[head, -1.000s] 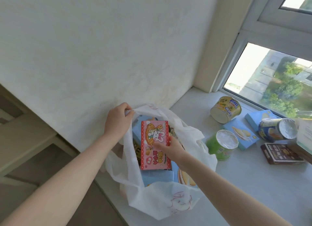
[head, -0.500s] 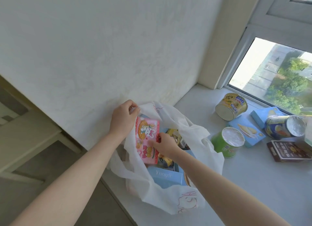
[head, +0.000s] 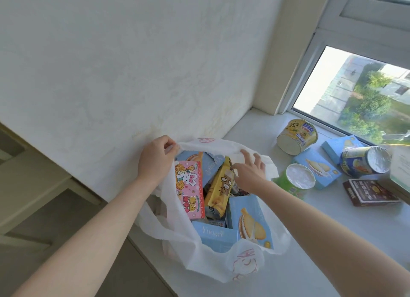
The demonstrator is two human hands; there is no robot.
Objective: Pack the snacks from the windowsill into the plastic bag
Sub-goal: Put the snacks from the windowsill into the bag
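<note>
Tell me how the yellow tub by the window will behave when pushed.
The yellow tub lies on its round wall, so a push would probably roll it along the windowsill. Its tapered shape suggests it would curve rather than roll straight. The blue box beside it might stop it.

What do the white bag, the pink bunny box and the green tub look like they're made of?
The white bag looks like thin, matte plastic film, perhaps non-woven fabric: it crumples and drapes. The pink bunny box seems printed cardboard, with crisp edges. The green tub is likely plastic or coated paper, under a crinkled foil-like seal.
</note>
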